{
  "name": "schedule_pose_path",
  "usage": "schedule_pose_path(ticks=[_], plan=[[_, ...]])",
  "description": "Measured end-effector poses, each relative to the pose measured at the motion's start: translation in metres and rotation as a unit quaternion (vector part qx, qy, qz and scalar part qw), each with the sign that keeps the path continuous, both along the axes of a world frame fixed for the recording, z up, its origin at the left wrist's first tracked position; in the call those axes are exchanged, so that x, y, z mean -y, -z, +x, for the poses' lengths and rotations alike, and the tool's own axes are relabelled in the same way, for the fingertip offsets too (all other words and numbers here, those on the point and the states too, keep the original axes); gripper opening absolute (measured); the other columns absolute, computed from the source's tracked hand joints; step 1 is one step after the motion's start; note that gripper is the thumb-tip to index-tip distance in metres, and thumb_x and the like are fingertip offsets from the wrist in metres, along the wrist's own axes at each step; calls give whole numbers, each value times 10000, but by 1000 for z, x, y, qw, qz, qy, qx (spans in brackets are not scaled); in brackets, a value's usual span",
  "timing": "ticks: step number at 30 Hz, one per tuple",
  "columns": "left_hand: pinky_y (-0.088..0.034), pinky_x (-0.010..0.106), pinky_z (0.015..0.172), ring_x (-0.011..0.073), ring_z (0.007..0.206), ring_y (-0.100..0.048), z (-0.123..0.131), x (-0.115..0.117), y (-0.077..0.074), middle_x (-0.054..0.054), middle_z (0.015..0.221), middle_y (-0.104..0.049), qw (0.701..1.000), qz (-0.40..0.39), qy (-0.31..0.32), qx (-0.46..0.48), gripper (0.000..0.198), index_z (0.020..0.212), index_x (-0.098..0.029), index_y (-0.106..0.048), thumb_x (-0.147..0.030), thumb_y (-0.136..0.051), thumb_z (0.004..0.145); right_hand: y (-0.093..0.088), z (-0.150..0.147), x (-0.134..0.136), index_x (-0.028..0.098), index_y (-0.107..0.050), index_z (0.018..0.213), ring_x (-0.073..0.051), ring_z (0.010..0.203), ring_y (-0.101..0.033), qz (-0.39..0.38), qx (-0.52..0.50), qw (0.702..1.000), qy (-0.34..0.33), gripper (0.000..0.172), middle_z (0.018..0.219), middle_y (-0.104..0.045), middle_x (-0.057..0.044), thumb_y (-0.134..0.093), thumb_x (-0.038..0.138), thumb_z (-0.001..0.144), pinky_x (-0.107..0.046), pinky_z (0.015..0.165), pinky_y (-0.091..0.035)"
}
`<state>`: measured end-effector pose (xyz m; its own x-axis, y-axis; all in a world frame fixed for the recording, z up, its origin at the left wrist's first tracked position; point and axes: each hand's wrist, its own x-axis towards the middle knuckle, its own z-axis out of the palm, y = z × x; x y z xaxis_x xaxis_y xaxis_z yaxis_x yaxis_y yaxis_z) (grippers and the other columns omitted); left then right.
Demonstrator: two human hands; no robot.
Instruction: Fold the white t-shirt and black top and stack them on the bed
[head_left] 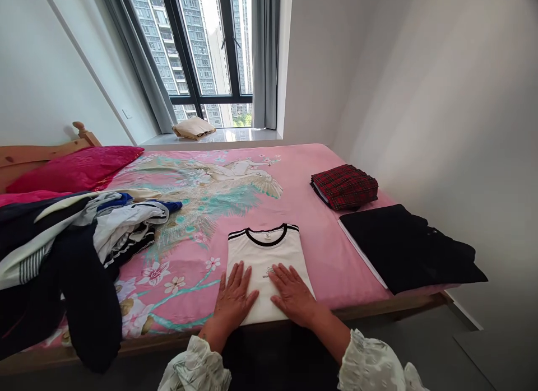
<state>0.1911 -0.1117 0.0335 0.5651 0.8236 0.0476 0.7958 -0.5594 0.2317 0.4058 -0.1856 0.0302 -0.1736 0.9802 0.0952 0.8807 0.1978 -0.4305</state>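
While both are lying flat and open, the left hand (233, 299) and the right hand (294, 296) are pressing palm-down, fingers spread, on the near half of a folded shirt (264, 251), gripping nothing. The shirt is sitting at the near edge of the bed (378, 307), folded into a neat rectangle of smooth white knit, with black ribbed trim running round the neck and black stripes crossing the shoulders. A small tag inside the collar and a line of print on the chest, just beyond the fingertips, are showing, but both are too small to read. Frilled, pale patterned sleeves (370, 363) are covering the wrists. The sheet (302, 184) underneath is showing pink, printed with teal feathers, a white bird and blossoms. To the right, well apart from the shirt, a folded red plaid bundle (344, 185) is lying, and nearer the edge a flat folded black garment (407, 248) is resting. To the left a loose heap (84, 234) of dark, white and striped clothes is sprawling, with a magenta pillow (79, 167) lying behind it.
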Motion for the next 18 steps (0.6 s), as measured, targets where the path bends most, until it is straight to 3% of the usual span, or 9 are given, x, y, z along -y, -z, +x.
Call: schedule_pose_path(ticks=[3, 5, 7, 11, 15, 18], plan=[[-99, 578, 1100, 317, 1396, -162, -18, -7, 15, 130, 1518, -192, 995, -24, -75, -54, 821, 1431, -161, -268, -646, -401, 781, 16, 27, -7, 120, -262, 1436, -303, 1394, -123, -92, 49, 981, 162, 723, 1511, -160, -141, -415, 527, 859, -564, 1106, -30], [-118, 573, 1097, 318, 1395, -167, -24, -13, 14, 152, 1505, -226, 993, -10, -105, -55, 795, 1415, -129, -306, -627, -379, 800, 15, 42, -13, 96, -235, 1442, -295, 1396, -110, -97, 62, 964, 239, 695, 1508, -169, -149, -340, 506, 890, -574, 1097, 10], [-125, 540, 1108, 287, 1399, -167, -16, -26, 6, 139, 1504, -239, 995, 16, -88, -32, 692, 1404, -129, -333, -549, -332, 854, 7, 45, -25, 104, -228, 1446, -259, 1404, -84, -67, 64, 966, 242, 639, 1512, -172, -122, -284, 453, 914, -541, 1109, 24], [-35, 515, 1130, 237, 1413, -121, 21, -63, -8, 72, 1530, -172, 999, 25, -23, 1, 633, 1432, -180, -263, -498, -302, 886, -5, 33, -67, 159, -197, 1458, -214, 1411, -32, -13, 70, 984, 166, 612, 1528, -130, -60, -283, 427, 915, -492, 1121, 42], [-30, 550, 1116, 255, 1414, -107, 33, -93, 11, 101, 1534, -156, 994, -15, -112, -4, 673, 1433, -151, -251, -506, -332, 868, 21, 42, -92, 140, -225, 1449, -246, 1402, -100, -38, 56, 972, 225, 660, 1517, -176, -89, -329, 471, 888, -527, 1113, 4], [-99, 504, 1128, 260, 1409, -123, 25, -102, 30, 136, 1527, -185, 986, 11, -163, 34, 683, 1427, -105, -255, -491, -325, 867, 46, 59, -90, 72, -270, 1420, -265, 1387, -155, 64, 17, 956, 287, 674, 1492, -239, -147, -361, 459, 875, -501, 1120, -108]])
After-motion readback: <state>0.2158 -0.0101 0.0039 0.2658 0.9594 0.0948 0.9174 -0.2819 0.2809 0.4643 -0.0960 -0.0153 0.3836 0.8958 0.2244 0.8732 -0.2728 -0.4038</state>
